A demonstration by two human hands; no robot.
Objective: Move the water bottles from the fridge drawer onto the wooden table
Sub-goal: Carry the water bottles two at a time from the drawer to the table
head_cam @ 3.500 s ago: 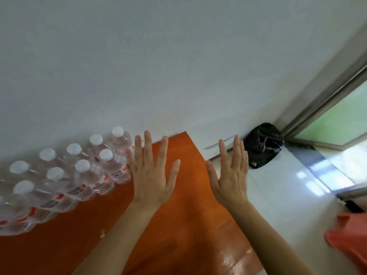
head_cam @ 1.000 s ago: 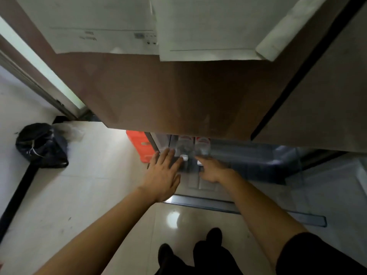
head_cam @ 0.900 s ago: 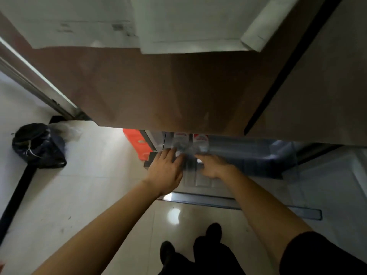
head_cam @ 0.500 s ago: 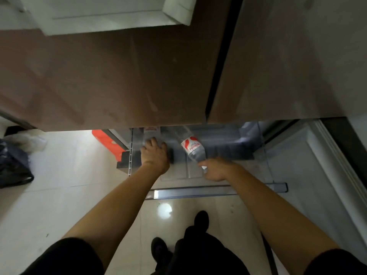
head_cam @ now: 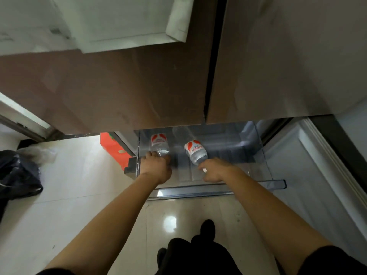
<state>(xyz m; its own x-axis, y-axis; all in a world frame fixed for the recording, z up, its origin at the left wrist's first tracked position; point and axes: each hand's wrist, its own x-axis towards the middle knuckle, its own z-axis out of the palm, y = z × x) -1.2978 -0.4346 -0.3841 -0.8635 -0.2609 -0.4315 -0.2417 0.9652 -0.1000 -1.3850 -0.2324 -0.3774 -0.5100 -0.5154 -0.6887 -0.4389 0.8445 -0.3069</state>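
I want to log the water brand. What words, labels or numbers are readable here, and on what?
No text here is legible.
Label on the left bottle: red and white print, too blurred to read.
Label on the right bottle: red lettering on white, too blurred to read.
White sheet on the fridge door: small dark print, too small to read.

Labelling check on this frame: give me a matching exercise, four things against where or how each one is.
Things: 1 black plastic bag; 2 orange-red plastic box; 3 clear water bottle gripped by the right hand; 4 clear plastic fridge drawer.
States: A pulled open under the brown doors; B on the pale floor, far left; C tilted, neck end held; D just left of the drawer.
Pairs: 1-B; 2-D; 3-C; 4-A.
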